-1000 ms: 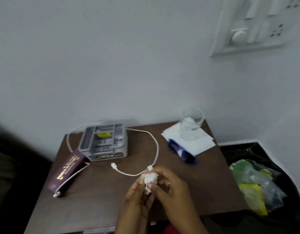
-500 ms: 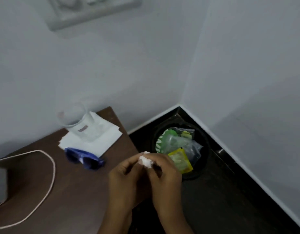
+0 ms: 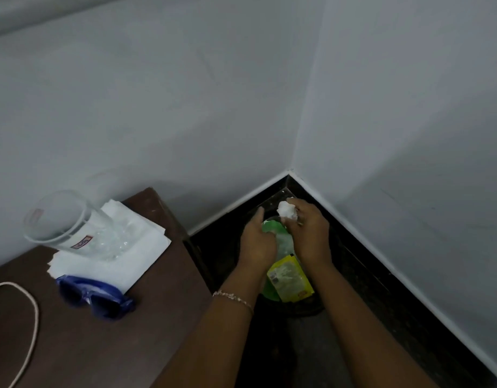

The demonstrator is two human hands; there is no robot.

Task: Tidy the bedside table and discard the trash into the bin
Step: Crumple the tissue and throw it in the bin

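We see both hands out over the bin, which sits in the floor corner betw. two walls. Right hand pinches a crumpled white tissue ball at its fingertips, fingers curled in around it, wad sticking out toward the wall side. Left hand is just beside the right, fingers loosely bent, partly spread, holding nothing we can make out; its index tip points up near the wad w/o clearly touching it. A thin bracelet rings the left wrist. Under & betw. the hands, inside the bin: a green wrapper and a yellow packet. Left of the left hand is the counter, carrying a clear glass on a folded white paper, blue sunglasses nearer us, and a white cable at the far left edge.
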